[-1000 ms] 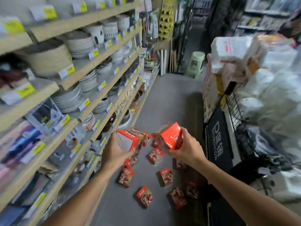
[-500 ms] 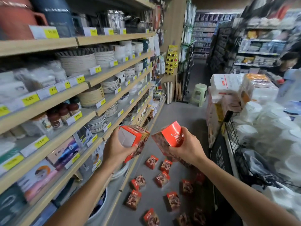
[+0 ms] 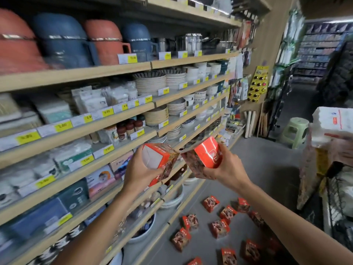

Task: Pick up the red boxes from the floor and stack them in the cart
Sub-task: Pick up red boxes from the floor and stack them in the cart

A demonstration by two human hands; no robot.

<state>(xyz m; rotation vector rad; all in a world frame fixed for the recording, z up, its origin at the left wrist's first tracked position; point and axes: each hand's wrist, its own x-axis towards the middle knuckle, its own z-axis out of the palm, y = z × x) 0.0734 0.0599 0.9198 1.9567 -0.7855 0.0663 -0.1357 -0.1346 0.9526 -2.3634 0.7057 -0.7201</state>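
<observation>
- Wooden shelves run down the left side of a shop aisle, stocked with plates, bowls, jars and packets behind yellow price tags.
- Big red and blue jugs stand in a row on a high shelf.
- Grey floor stretches ahead to a pale green stool at the far end.
- The left hand grips one red box from below, fingers curled round its lower edge (its white inner side faces the camera).
- The right hand grips a second red box, fingers wrapped under it and thumb on top; the two held boxes are just beside each other, tilted, at chest height in front of the shelves.
- More red boxes lie scattered on the floor below the arms, near the bottom shelf.
- A black wire cart stands at the right edge, with white wrapped packs piled above it.
</observation>
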